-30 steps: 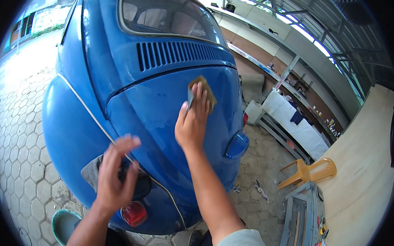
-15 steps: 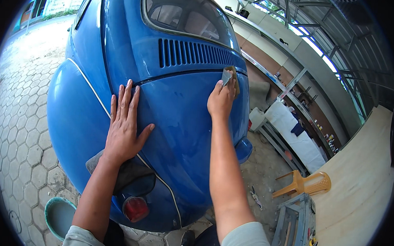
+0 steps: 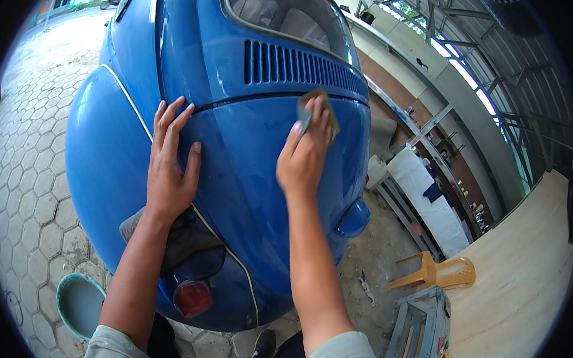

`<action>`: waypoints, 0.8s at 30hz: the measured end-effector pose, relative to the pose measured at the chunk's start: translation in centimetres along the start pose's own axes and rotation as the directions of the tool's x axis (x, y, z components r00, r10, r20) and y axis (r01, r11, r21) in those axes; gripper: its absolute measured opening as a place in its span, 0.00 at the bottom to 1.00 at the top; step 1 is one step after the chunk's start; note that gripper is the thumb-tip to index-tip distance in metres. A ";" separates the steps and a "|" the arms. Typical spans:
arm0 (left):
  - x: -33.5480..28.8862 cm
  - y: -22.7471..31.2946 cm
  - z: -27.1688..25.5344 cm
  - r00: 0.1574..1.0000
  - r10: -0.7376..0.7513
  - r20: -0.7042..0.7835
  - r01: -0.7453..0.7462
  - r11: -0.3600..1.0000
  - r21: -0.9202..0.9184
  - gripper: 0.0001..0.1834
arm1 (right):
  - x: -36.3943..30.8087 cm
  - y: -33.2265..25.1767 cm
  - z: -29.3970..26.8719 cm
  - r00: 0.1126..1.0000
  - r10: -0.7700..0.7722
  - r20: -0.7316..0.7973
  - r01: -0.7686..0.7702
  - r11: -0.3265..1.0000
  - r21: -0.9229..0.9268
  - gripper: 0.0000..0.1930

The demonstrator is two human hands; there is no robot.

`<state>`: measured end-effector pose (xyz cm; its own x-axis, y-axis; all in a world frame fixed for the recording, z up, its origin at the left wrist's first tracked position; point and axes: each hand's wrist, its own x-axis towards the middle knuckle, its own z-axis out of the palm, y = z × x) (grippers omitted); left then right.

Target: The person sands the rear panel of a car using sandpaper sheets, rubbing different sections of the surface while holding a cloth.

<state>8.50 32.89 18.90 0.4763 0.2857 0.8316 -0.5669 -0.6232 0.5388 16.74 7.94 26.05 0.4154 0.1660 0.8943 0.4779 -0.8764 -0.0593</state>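
The rounded rear of a blue car (image 3: 242, 158) fills the middle of the view, with its slotted vent (image 3: 291, 63) below the rear window. My right hand (image 3: 303, 160) presses a piece of sandpaper (image 3: 328, 113), brownish on one side and grey on the other, against the lid just under the vent. Flat on the bodywork at the lid's left edge lies my left hand (image 3: 171, 180), fingers spread and holding nothing. Below my left wrist, a dark grey cloth (image 3: 191, 248) drapes over the fender above the red tail light (image 3: 193, 298).
A green-rimmed basin of greyish water (image 3: 79, 304) stands on the hexagonal paving (image 3: 33, 200) at lower left. To the right are an orange plastic chair (image 3: 432, 272), a grey wooden stand (image 3: 417, 329) and a white-covered bench (image 3: 429, 201). A blue bumper end (image 3: 353, 218) juts out at the car's right.
My right hand has slid left across the lid with the sandpaper. My left hand stays on the bodywork, its fingers slightly more bent. The view has shifted a little.
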 end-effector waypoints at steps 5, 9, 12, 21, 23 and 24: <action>0.3 -0.3 -0.4 0.999 -0.033 -0.020 0.032 0.999 -0.017 0.32 | -1.4 -2.0 1.0 0.999 0.051 0.004 -0.051 0.998 -0.021 0.34; 0.5 0.2 -0.3 0.999 -0.043 -0.029 0.042 0.999 -0.027 0.32 | -11.0 -5.5 -2.1 0.983 -0.086 0.162 0.090 0.996 -0.020 0.35; 0.6 0.3 -0.5 0.999 -0.026 -0.034 0.025 0.999 -0.031 0.32 | -11.4 -4.8 -2.4 0.956 -0.147 0.254 0.152 0.988 0.001 0.36; 0.4 0.6 0.3 0.999 -0.027 0.024 0.027 0.999 0.023 0.33 | -1.5 -3.7 0.6 0.997 -0.064 0.043 0.065 0.998 -0.010 0.33; 0.1 -0.4 0.0 1.000 0.001 0.008 -0.001 0.999 0.045 0.34 | -5.3 -6.5 0.8 0.995 -0.063 0.076 0.063 0.998 0.000 0.34; 0.1 -0.5 -0.2 1.000 -0.003 0.005 0.003 0.999 0.050 0.34 | -7.9 -7.6 0.2 0.991 -0.068 0.119 0.067 0.998 0.010 0.34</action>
<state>8.72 33.36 18.79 0.4816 0.2835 0.8293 -0.5312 -0.6581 0.5336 9.95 13.40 19.34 0.4712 0.2779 0.8371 0.5125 -0.8587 -0.0034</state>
